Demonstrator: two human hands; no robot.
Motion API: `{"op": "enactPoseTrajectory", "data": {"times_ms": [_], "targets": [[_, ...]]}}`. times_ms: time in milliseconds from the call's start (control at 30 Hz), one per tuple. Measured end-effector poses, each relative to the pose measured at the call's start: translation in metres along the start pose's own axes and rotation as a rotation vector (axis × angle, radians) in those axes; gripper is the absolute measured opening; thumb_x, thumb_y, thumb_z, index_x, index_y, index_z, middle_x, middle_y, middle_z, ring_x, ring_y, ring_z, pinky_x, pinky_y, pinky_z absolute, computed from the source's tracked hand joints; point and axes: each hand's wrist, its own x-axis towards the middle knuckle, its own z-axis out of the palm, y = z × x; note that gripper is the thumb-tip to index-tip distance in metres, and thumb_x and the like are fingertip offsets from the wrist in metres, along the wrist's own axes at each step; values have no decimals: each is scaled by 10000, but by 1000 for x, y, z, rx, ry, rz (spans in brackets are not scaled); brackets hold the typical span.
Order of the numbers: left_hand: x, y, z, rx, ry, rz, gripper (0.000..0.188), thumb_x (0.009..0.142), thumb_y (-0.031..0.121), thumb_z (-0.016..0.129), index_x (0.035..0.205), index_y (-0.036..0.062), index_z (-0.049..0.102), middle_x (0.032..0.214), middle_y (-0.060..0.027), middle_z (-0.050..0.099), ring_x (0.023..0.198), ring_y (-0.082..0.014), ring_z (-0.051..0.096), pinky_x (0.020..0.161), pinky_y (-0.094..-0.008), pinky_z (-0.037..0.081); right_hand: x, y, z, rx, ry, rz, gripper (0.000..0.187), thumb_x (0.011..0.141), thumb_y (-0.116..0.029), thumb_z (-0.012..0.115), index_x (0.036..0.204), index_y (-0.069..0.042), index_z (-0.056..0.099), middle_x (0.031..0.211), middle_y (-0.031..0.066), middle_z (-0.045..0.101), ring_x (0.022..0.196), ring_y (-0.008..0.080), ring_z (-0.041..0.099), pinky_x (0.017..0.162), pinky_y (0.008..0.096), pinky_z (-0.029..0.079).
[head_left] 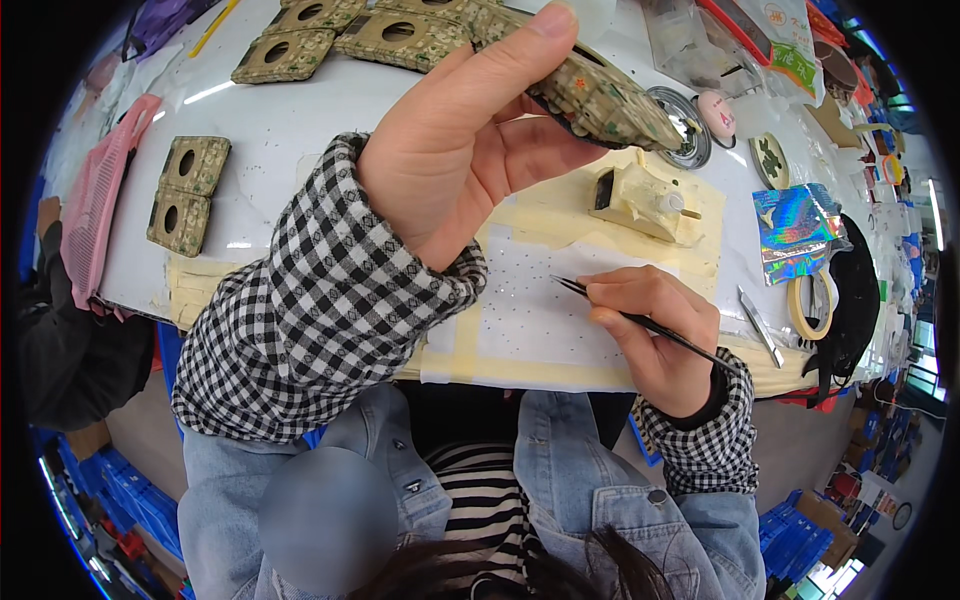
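1. The camo piece [610, 100] is raised over the far middle of the table [255, 115], held in the left hand [460, 130]; it looks padded and cloth-covered, so probably light, slightly springy and not slippery
2. Its edges seem the best hold, thumb on one face and fingers behind, leaving the patterned side uncovered; a hard squeeze might dent it
3. The left hand is partly open, palm cupped and fingers curved beneath the piece, thumb along its upper side; how firmly it presses, one cannot tell
4. The right hand [655, 330] is closed in a pen-like pinch on black tweezers [680, 340], whose points sit over the white sheet [540, 350]; whether they grip anything is too small to tell
5. The tweezers look stiff and light, best held mid-shank; the specks [513, 292] scattered on the sheet look tiny and easily lost
6. Steel tweezers [762, 325] lie to the right
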Motion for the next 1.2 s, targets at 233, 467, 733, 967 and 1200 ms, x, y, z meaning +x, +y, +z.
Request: {"op": "enactPoseTrajectory", "data": {"times_ms": [233,467,733,967,1200], "targets": [[0,1,0,9,1,1,411,978,331,368,1238,21,436,1182,-129,558,1075,-227,574,920,-326,510,1,0,2,6,-4,-13,129,748,-19,694,854,4,624,845,142,653,807,267,652,701,314,508],[0,1,1,14,5,-8,416,981,332,359,1246,19,430,1191,-132,554,1083,-230,571,926,-327,508,1,1,1,4,7,-2,125,750,-20,692,855,2,628,842,141,654,800,263,651,693,310,507],[-4,1,-1,22,21,-28,423,985,333,348,1255,17,423,1200,-136,549,1092,-234,568,932,-329,505,-1,1,1,3,33,20,125,749,-18,693,854,7,631,851,147,658,794,259,651,696,301,506],[-2,4,2,53,51,-77,429,989,334,339,1263,15,416,1209,-140,546,1100,-237,565,938,-330,503,-7,2,-2,155,122,47,114,764,19,669,866,31,619,869,160,656,803,249,650,714,303,507],[-3,6,16,-214,131,-310,539,955,443,329,1228,-3,461,1206,-220,534,1039,-365,588,822,-393,549,-1,-8,-40,335,322,-60,136,807,24,637,939,42,607,942,181,646,837,220,637,746,308,507]]}}
